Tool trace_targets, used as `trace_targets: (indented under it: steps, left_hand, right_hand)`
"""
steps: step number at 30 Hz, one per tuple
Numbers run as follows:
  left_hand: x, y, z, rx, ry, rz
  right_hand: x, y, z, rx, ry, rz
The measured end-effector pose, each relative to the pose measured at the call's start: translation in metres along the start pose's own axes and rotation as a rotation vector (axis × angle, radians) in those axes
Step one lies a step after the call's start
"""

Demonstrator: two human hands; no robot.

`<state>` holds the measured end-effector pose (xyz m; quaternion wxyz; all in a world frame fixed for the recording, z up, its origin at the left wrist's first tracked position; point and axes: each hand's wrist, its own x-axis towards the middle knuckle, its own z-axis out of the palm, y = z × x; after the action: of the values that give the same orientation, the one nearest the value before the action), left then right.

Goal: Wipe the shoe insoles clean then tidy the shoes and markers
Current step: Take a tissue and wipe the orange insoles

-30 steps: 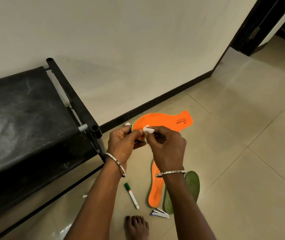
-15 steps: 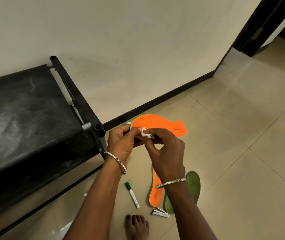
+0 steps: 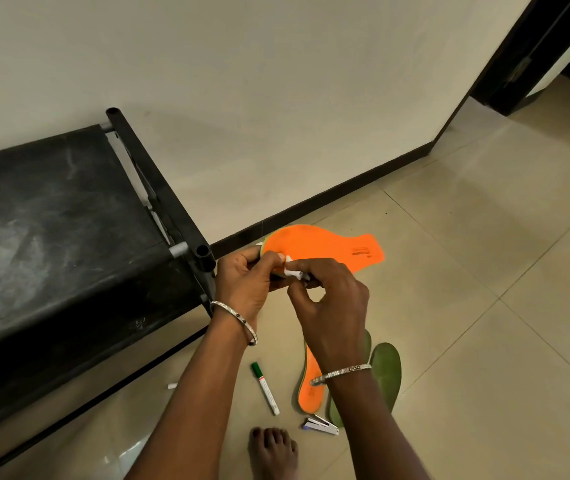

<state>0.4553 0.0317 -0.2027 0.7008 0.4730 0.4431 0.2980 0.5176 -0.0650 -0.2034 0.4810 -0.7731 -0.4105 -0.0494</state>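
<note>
Orange insole (image 3: 325, 247) is up off the floor, held in front of the black rack's (image 3: 51, 237) corner post. The hands are close together at its rounded left end. The left hand (image 3: 245, 285) pinches that edge. The right hand (image 3: 335, 306) nips a small white piece (image 3: 292, 271) against it, and whether that is tissue or a cap I cannot tell.

Here's what matters: the insole's long axis runs from the hands out to the right and slightly away, ending in a squared tip. Most of the surface lies beyond the right hand, so that hand looks best placed to sweep along it while the left anchors.

There's dark print near the far tip, too small to read.

Down on the floor near the bare foot (image 3: 273, 452) lie a second orange insole (image 3: 309, 389), a green-faced insole (image 3: 385, 368) just beside it and a green-capped marker (image 3: 265, 389). Its barrel lettering is illegible too.
</note>
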Motion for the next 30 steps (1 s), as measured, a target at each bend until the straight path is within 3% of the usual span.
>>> trace_targets:
  steps: [8,14,20,26,30]
  left_hand:
    - [0.000,-0.003,0.000,0.064,0.024,0.062]
    - [0.001,-0.002,0.004,0.027,0.031,0.049]
    - [0.001,-0.005,0.002,0.067,0.014,0.079]
    - [0.001,-0.006,0.006,0.049,0.017,0.055]
    - [0.005,-0.009,0.003,0.075,-0.001,0.083]
  right_hand:
    - [-0.001,0.005,0.000,-0.048,-0.051,-0.068]
    - [0.001,0.022,-0.010,-0.057,0.007,0.050]
    - [-0.001,-0.001,0.000,-0.045,-0.041,-0.055]
    - [0.001,0.022,-0.017,-0.061,0.055,0.066]
    - [-0.004,0.004,-0.006,-0.035,0.000,-0.023]
